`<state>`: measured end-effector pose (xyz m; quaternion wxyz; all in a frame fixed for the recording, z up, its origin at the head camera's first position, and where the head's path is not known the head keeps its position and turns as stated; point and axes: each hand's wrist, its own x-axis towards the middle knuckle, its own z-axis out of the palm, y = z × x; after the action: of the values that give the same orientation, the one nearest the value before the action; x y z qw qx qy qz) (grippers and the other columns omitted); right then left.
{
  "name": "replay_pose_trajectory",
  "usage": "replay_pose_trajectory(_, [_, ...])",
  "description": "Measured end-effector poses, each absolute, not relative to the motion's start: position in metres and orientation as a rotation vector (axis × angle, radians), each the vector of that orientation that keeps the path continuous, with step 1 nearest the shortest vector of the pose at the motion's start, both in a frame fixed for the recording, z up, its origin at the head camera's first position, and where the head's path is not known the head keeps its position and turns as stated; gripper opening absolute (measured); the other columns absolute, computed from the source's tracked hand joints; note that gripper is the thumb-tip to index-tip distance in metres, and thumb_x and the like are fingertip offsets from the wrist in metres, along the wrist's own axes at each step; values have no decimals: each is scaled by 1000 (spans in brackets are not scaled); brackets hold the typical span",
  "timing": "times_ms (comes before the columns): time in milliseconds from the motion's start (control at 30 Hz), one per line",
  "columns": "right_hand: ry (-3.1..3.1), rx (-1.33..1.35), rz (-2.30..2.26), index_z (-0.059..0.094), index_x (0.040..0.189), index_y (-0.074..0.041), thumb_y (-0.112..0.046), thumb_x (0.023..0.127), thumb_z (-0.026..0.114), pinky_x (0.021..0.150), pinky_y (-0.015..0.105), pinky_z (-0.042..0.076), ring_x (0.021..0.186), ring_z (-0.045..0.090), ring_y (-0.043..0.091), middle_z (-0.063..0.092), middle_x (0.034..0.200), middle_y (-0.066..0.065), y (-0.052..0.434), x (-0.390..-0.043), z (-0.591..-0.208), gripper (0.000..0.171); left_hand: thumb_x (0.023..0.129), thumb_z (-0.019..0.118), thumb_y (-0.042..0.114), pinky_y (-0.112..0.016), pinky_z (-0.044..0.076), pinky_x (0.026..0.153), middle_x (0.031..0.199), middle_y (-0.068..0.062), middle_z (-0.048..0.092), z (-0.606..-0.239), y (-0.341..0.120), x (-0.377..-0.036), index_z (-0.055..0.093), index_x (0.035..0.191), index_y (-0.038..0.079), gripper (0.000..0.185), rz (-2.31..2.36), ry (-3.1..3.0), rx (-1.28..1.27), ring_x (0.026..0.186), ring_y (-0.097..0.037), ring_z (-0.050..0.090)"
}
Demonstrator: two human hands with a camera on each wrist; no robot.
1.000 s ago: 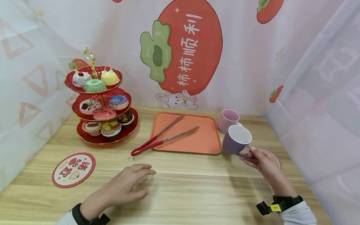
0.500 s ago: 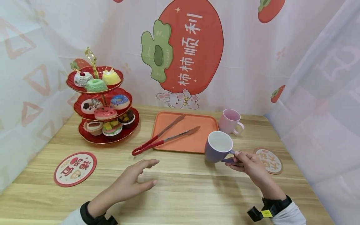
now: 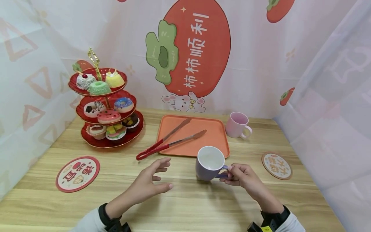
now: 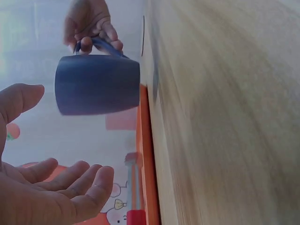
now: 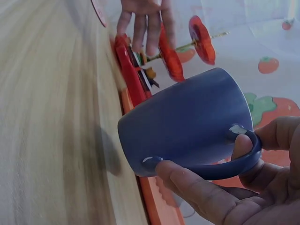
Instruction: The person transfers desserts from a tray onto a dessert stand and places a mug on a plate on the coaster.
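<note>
A purple-blue mug (image 3: 206, 170) with a white inside hangs upright above the table, in front of the tray. My right hand (image 3: 246, 180) grips its handle (image 5: 225, 168), thumb and fingers curled round it. To the left of the mug, my left hand (image 3: 147, 182) is held in the air with fingers spread and nothing in it. In the left wrist view its palm and fingers (image 4: 70, 187) face the mug, apart from it. A shadow of the mug falls on the wood below it in the right wrist view.
Red-handled tongs (image 3: 162, 146) lie across an orange tray (image 3: 214, 148). A pink mug (image 3: 236, 125) stands right of the tray. Round coasters lie at left (image 3: 77, 174) and right (image 3: 276, 166). A three-tier red stand (image 3: 107, 143) with toy cakes is at back left.
The right hand has carried the mug left and toward me, from beside the pink mug to in front of the tray, uncovering the right coaster. The left hand has moved right, nearer the mug.
</note>
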<state>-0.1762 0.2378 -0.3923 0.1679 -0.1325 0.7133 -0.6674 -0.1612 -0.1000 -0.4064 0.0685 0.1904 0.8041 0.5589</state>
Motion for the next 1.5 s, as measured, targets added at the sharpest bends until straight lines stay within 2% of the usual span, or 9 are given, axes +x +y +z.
replay_pose_trajectory(267, [1993, -474, -1862, 40, 76, 19, -7, 97, 43, 75, 38, 50, 88, 64, 28, 57, 97, 34, 221, -167, -392, 34, 72, 81, 20, -47, 45, 81, 127, -14, 51, -411, -77, -171, 43, 137, 12, 76, 1683, 2398, 693, 114, -34, 49])
replay_pose_trajectory(533, [1924, -559, -1834, 45, 82, 23, -5, 96, 42, 75, 40, 50, 85, 64, 24, 58, 95, 36, 199, -160, -393, 32, 62, 88, 23, -46, 45, 78, 123, -2, 52, -408, -64, -173, 43, 135, 20, 86, 1760, 2319, 786, 110, -24, 49])
replay_pose_trajectory(633, [1897, -560, -1840, 42, 79, 22, -5, 97, 41, 74, 40, 50, 85, 64, 23, 58, 94, 34, 194, -158, -394, 32, 61, 88, 19, -44, 45, 80, 123, -2, 52, -408, -64, -172, 43, 133, 19, 85, 1779, 2294, 795, 110, -24, 49])
replay_pose_trajectory(733, [1874, -565, -1854, 40, 76, 19, -6, 97, 42, 73, 39, 50, 85, 64, 24, 59, 93, 30, 190, -157, -395, 33, 60, 89, 12, -46, 44, 83, 125, -5, 50, -406, -63, -170, 41, 134, 13, 88, 1803, 2276, 801, 112, -27, 48])
replay_pose_trajectory(900, [1856, -573, -1843, 44, 81, 22, -8, 97, 43, 74, 41, 50, 87, 64, 25, 58, 94, 32, 185, -157, -394, 34, 55, 89, 5, -52, 45, 81, 123, -12, 50, -405, -61, -167, 39, 131, 6, 91, 1869, 2289, 804, 110, -32, 48])
replay_pose_trajectory(1033, [1871, -581, -1816, 48, 90, 24, -11, 98, 43, 75, 42, 49, 87, 64, 25, 57, 96, 37, 185, -158, -393, 36, 54, 91, 13, -47, 47, 79, 120, -6, 52, -409, -63, -168, 42, 129, 12, 90, 1881, 2325, 810, 107, -27, 50])
replay_pose_trajectory(1200, [1876, -579, -1799, 48, 91, 24, -13, 98, 44, 75, 40, 50, 88, 64, 26, 57, 98, 37, 184, -159, -393, 38, 55, 91, 24, -43, 48, 80, 119, -3, 52, -413, -66, -169, 43, 127, 17, 87, 1890, 2326, 834, 106, -24, 51])
replay_pose_trajectory(1400, [1882, -602, -1789, 49, 91, 21, -13, 99, 44, 77, 43, 49, 91, 63, 31, 58, 100, 35, 183, -160, -392, 36, 53, 92, 24, -42, 48, 79, 118, 0, 53, -411, -69, -167, 43, 127, 19, 88, 1915, 2365, 821, 105, -23, 52])
replay_pose_trajectory(1500, [1911, -628, -1761, 53, 97, 17, -12, 98, 46, 76, 43, 50, 93, 63, 33, 59, 103, 31, 185, -161, -390, 30, 52, 93, 24, -43, 49, 78, 118, 1, 53, -410, -72, -166, 44, 127, 21, 89, 1938, 2377, 795, 105, -22, 53])
